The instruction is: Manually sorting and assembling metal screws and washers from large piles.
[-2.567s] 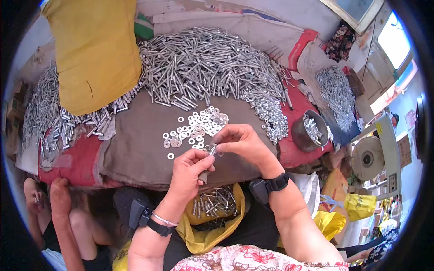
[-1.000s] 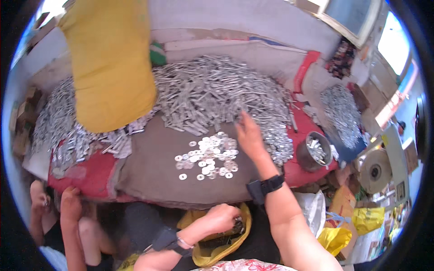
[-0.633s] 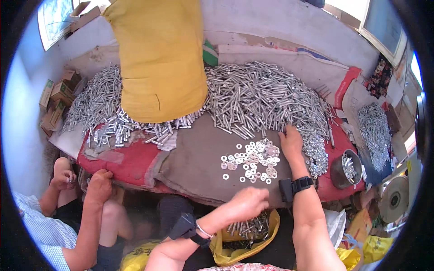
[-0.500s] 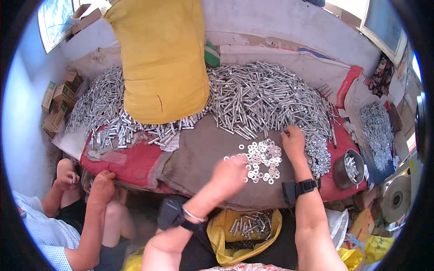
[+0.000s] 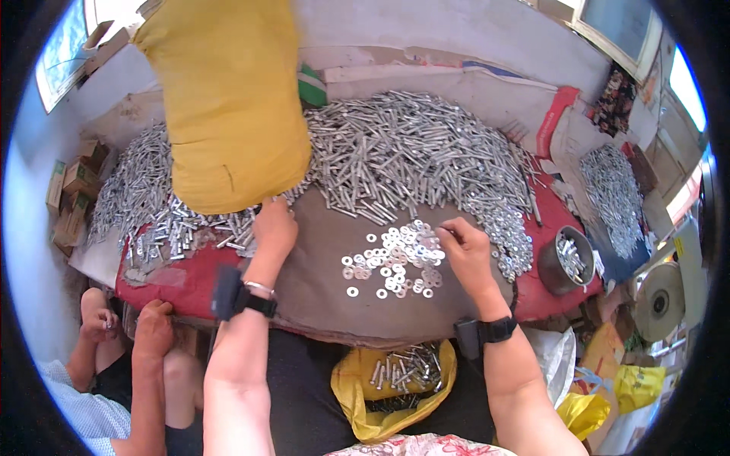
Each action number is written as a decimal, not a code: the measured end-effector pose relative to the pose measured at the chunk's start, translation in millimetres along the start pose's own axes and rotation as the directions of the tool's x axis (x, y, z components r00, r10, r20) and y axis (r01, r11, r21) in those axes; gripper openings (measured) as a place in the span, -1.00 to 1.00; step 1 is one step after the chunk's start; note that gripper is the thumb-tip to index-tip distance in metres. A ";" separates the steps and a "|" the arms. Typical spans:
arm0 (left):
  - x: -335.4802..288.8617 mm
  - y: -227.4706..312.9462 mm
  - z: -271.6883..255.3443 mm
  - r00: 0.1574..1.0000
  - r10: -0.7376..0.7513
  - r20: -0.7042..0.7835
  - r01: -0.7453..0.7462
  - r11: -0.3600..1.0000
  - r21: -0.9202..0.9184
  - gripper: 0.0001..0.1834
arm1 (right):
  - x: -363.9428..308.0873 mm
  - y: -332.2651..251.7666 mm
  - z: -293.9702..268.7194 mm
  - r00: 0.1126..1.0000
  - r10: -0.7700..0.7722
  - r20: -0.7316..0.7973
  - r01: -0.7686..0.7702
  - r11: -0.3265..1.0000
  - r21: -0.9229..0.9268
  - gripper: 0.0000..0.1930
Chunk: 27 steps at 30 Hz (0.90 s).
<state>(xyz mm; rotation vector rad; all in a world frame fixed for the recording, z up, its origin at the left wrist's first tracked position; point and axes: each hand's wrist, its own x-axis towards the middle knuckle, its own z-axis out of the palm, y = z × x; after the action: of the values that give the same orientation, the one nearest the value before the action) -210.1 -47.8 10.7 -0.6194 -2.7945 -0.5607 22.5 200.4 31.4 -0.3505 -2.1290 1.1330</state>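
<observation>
My left hand (image 5: 274,229) reaches to the near edge of the heap of silvery metal bolts (image 5: 395,156), just beside the bottom of a large yellow sack (image 5: 236,114). Its fingers are bent at the bolts, and the fingertips are partly hidden. Over the right edge of a loose spread of flat washers (image 5: 397,258), my right hand (image 5: 467,254) has thumb and forefinger pinched together. Whatever lies between them is too small to make out. The washers rest on a brown cloth (image 5: 319,296).
Small nuts (image 5: 502,243) lie heaped right of my right hand, before a metal pot (image 5: 565,261) of bolts. An open yellow bag (image 5: 357,410) with bolts sits below the table edge. Another person's hand (image 5: 154,328) is at the left, near small boxes (image 5: 76,186).
My left hand has gone from above the washers leftward to the bolts by the sack. From the bolt heap's edge, my right hand has come to the washers. The whole view has shifted.
</observation>
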 end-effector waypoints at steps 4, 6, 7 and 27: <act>-41.1 62.5 -11.0 0.979 0.176 -0.101 -0.199 0.925 -0.325 -0.88 | -6.3 -9.4 -3.7 0.994 0.067 -0.090 -0.053 0.986 0.158 -0.94; -76.1 92.6 -23.9 0.972 0.219 -0.087 -0.229 0.798 -0.558 -0.89 | -12.8 -22.6 5.0 0.993 0.071 -0.094 -0.037 0.945 0.324 -0.92; -91.3 105.8 -22.8 0.971 0.234 -0.057 -0.217 0.746 -0.630 -0.89 | -16.6 -26.3 6.4 0.993 0.076 -0.093 -0.042 0.947 0.318 -0.92; -167.1 135.2 -3.4 0.831 0.152 0.534 0.529 0.077 -0.845 -0.86 | -64.3 -27.6 -3.7 0.791 0.326 0.518 -0.400 0.916 0.033 -0.70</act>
<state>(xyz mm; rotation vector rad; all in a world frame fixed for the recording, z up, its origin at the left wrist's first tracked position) -1.5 4.2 7.4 -0.5607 -2.3716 -2.9429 73.9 153.0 26.4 -0.4519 -2.4756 1.7514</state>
